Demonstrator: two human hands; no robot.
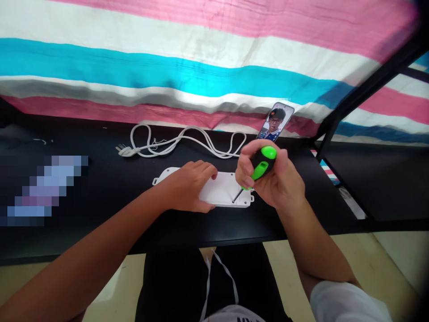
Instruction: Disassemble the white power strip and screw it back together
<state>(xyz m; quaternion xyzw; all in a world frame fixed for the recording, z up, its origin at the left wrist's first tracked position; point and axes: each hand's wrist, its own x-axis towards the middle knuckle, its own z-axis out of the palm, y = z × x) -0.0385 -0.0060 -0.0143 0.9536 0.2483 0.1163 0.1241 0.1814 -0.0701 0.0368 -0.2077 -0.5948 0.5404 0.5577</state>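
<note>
Right hand [278, 181]: fingers curled round the green-and-black handle of a screwdriver [263, 166], gripping it above the casing's right end.
Shaft: slants down to the left and toward the person, its tip at a small hole by the near edge; from here I can't tell whether it is seated.
Left hand [192, 185]: clasps the white casing [223, 188] left of the tip, thumb along the near edge, fingers bent over the far side.
Casing's long axis: runs left to right across the person's front, flat on the dark tabletop [107, 188].
Nearer to the hole: the right hand, by way of the tool.
Beyond: a looped white cord [157, 156] and a phone [275, 121].
</note>
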